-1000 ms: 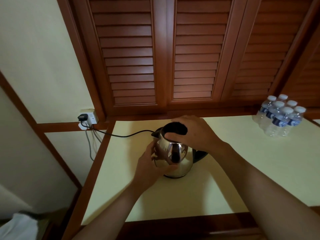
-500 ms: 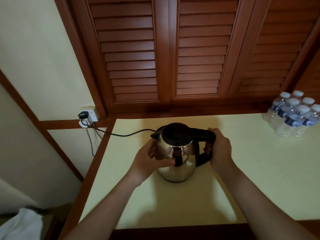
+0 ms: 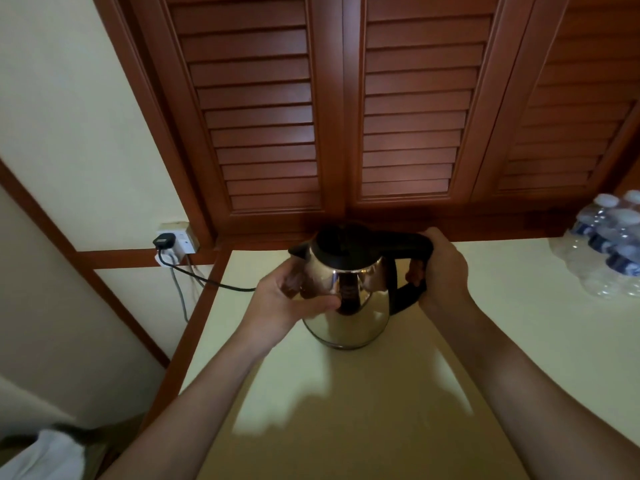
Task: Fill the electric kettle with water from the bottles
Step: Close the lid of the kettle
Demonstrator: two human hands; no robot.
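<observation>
- Nearest you, over the cream counter (image 3: 381, 427), both your forearms reach forward.
- Your left hand (image 3: 289, 301) holds the steel kettle (image 3: 360, 317), fingers curled round its side below the spout.
- Your right hand (image 3: 445, 275) grips the black handle (image 3: 401, 242), fingers wrapped round it.
- You have the kettle upright, near the counter's back left corner.
- Beyond, a black cord (image 3: 207, 283) runs left to a wall socket (image 3: 175, 239).
- Far right, the water bottles (image 3: 602, 244) stand well apart from the kettle.
- Louvred wooden doors (image 3: 412, 116) rise behind.

Steel electric kettle (image 3: 349, 306) upright on counter, lid shut, capped water bottles (image 3: 609, 247) far right
</observation>
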